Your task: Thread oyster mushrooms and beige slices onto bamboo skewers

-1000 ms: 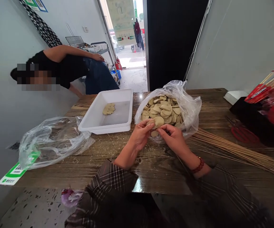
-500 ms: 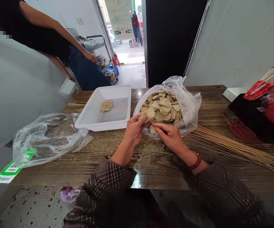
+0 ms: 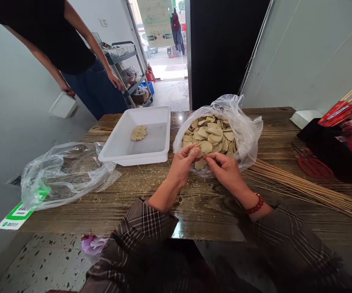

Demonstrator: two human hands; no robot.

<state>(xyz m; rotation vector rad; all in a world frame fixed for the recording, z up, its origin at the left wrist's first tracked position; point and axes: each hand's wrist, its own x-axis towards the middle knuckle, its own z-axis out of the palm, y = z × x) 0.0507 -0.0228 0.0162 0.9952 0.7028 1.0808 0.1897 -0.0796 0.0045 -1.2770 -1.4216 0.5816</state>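
Note:
My left hand (image 3: pixel 180 166) is closed, pinching a thin, round beige slice (image 3: pixel 206 147) between thumb and fingers. Just to its right, my right hand (image 3: pixel 227 173) is closed in a pinch on a thin bamboo skewer, mostly hidden by the fingers, its tip side at the slice. Both hands are over the near rim of a clear plastic bag (image 3: pixel 245 140) full of many similar flat slices (image 3: pixel 214 132). Left of it, a white plastic tub (image 3: pixel 135 158) holds a skewer threaded with several slices (image 3: pixel 139 132).
Loose bamboo skewers (image 3: pixel 304 185) lie to the right, near red-handled scissors (image 3: pixel 315 165) and a black holder (image 3: pixel 322 142) with red-wrapped sticks. A crumpled clear bag (image 3: pixel 69 175) lies at left over a green-white card (image 3: pixel 15 217). Behind stands a person (image 3: pixel 47 36) holding a white container (image 3: pixel 62 106).
Both hands have shifted slightly right in view, with the slice between them. The person behind has turned more upright, and the white container has moved left and is lower.

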